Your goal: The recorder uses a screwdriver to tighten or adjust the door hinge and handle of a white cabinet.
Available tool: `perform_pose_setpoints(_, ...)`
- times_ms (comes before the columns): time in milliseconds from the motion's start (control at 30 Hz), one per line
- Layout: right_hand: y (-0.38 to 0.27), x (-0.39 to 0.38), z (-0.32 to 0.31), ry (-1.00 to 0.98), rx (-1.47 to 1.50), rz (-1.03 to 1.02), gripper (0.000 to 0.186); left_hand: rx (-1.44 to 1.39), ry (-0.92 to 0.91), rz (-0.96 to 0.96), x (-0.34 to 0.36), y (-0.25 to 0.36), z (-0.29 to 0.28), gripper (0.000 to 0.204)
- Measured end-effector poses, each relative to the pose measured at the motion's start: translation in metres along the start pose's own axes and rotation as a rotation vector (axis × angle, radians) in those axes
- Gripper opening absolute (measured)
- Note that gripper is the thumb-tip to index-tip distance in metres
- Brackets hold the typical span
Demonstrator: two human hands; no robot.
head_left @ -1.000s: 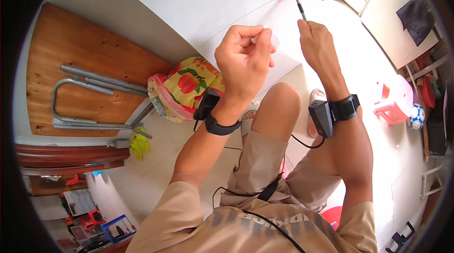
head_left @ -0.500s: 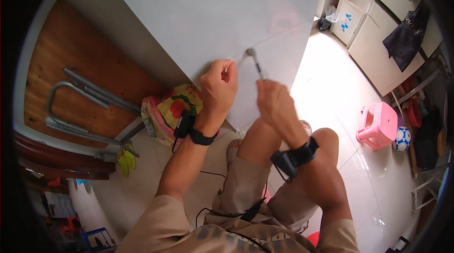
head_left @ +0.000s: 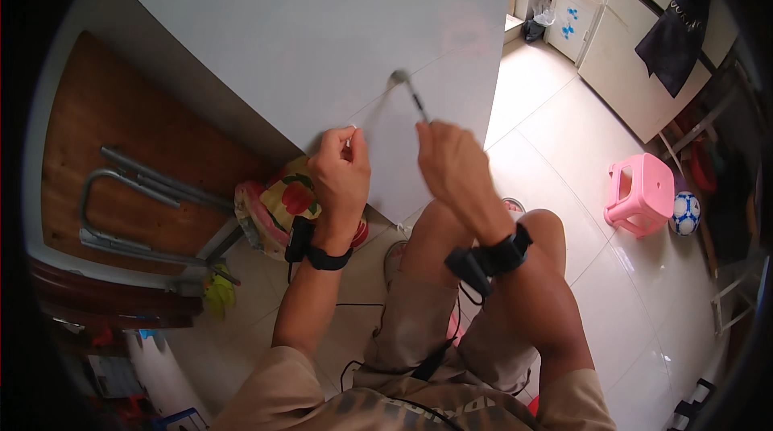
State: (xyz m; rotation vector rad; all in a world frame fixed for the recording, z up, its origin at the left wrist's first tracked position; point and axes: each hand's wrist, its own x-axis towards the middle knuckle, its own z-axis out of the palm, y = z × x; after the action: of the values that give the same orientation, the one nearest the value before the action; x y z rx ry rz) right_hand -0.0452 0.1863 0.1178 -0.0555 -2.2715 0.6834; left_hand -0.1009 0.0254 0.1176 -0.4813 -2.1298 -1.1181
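Note:
A large pale grey, smooth panel point(head_left: 322, 36) with a thin line running slantwise across it stands in front of me. My left hand point(head_left: 342, 171) is closed in a pinch close to that line, near the panel's lower left edge. A tiny white piece point(head_left: 353, 128) pokes out at its fingertips; its kind is too small to make out. My right hand point(head_left: 455, 161) grips a small hammer point(head_left: 418, 103) with a slim shaft and a dark round head. The hammer's head is a little blurred and lies over the line, up and to the right of my left hand.
A flowered bag point(head_left: 278, 209) sits below the panel's left edge, beside a folded wooden table point(head_left: 153, 125) with metal legs. At the right are a pink stool point(head_left: 641, 193), a ball point(head_left: 684, 213) and a pale fridge point(head_left: 620, 68). A thin cable point(head_left: 358, 304) runs near my legs.
The view has shifted, so the panel and both hands appear further left. The hammer's head has moved somewhat relative to my left hand. Both hands keep their holds.

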Motion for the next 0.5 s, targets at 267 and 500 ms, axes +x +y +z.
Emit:
perform_pose_setpoints(267, -0.026, 0.002, -0.011, -0.396, 0.149, 0.245, 0.038, -0.075, -0.015, 0.004, -0.001, -0.009, -0.001, 0.009)
perform_pose_setpoints(500, 0.011, 0.011, 0.003, -0.044, -0.009, 0.088, 0.039, -0.06, -0.043, 0.036, 0.023, 0.015, -0.009, 0.007)
